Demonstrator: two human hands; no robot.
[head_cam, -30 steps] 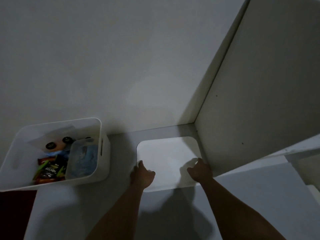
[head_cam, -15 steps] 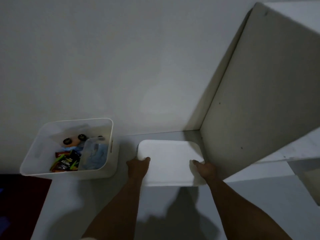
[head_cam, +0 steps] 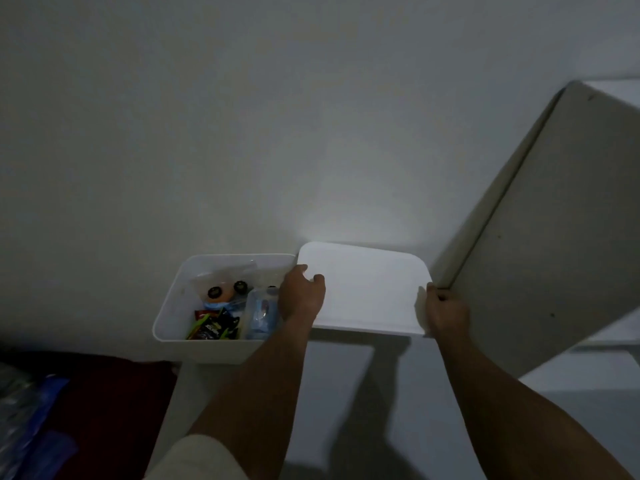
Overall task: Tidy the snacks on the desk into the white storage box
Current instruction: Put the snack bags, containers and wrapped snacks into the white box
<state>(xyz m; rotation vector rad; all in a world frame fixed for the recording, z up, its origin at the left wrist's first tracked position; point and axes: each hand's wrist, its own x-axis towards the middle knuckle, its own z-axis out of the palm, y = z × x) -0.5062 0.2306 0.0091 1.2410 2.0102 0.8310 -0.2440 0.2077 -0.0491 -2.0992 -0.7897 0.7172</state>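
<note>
We see the white lid (head_cam: pixel 363 289) held just right of the storage box (head_cam: pixel 173 306). The left hand (head_cam: pixel 300 296) grips its left edge, fingers (head_cam: pixel 317 279) curled on top. The right hand (head_cam: pixel 446 311) clamps the right edge.

The box (head_cam: pixel 180 306) sits left on the desk (head_cam: pixel 346 393), snacks (head_cam: pixel 214 327) inside. I hold the lid (head_cam: pixel 363 292) just right of it, my hands at its sides
</note>
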